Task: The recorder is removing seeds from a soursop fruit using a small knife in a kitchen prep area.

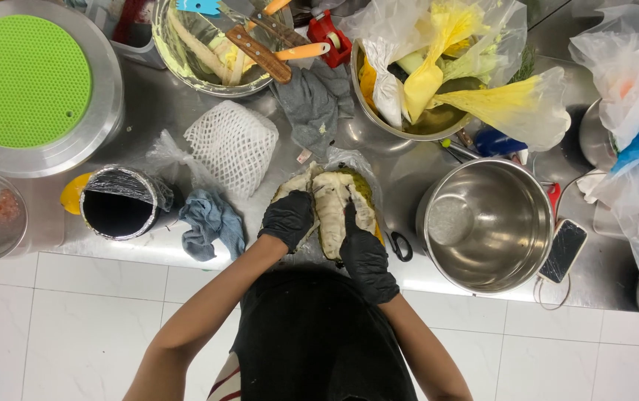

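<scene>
The left hand [287, 217], in a black glove, is closed over the left half of a split jackfruit piece [332, 208], while the right hand [364, 252], gloved the same way, grips its right edge with the fingers dug into the pale core. The fruit lies on the steel desk [148, 126] at its near edge, directly in front of the person. It is already cut open and spread, yet the flesh looks mostly in place, so the stripping seems barely begun. Right of the fruit stands an empty steel pot [486, 223]; beyond the fruit a bowl [408, 111] holds yellow scraps and plastic bags. Left of the fruit lie a blue cloth [212, 223] and a white foam net [232, 145], with a foil-wrapped cup [119, 202] further left.
</scene>
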